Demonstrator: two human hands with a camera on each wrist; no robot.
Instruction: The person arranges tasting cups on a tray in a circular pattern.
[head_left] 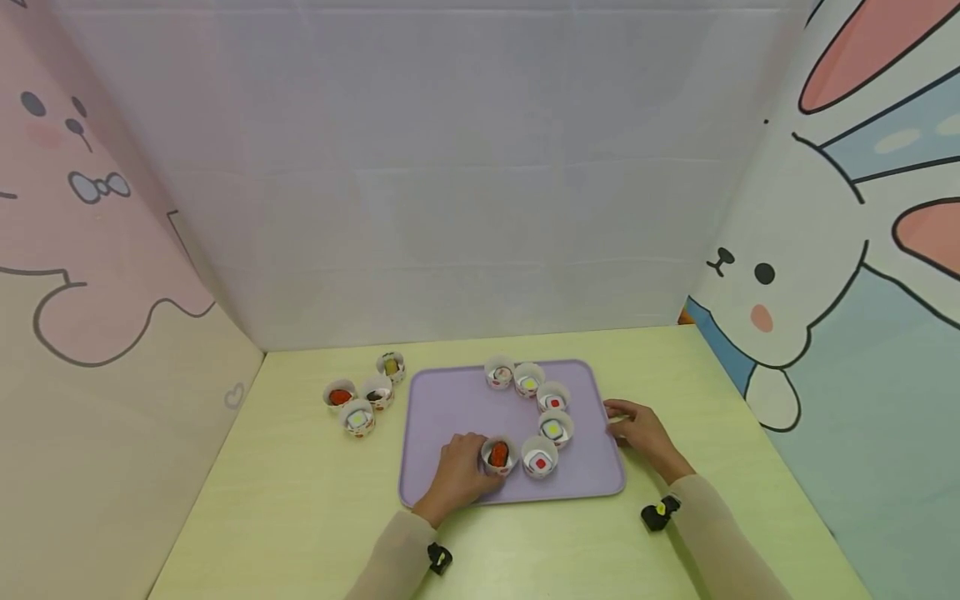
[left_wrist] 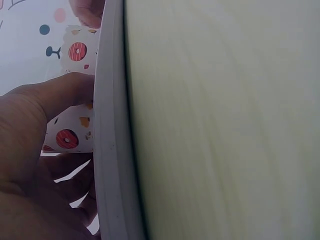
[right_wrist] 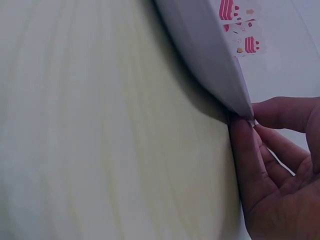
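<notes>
My left hand [head_left: 462, 471] grips a small paper cup [left_wrist: 75, 131] printed with donuts, at the lower middle of the lilac tray [head_left: 442, 400]. An orange-red piece [head_left: 498, 454] sits inside this cup. In the left wrist view the thumb lies across its side. Beside it stands another cup [head_left: 540, 458] holding a white square with a red centre. My right hand [head_left: 641, 435] is at the tray's right edge. The right wrist view shows its thumb and a finger pinching the rim [right_wrist: 240, 100].
Several more cups curve along the tray's right half, among them one at the back [head_left: 498, 372]. Left of the tray, on the pale wooden table [head_left: 285, 500], a cluster of cups includes one with a red filling [head_left: 341, 396]. White sheeting [head_left: 465, 208] closes off the back.
</notes>
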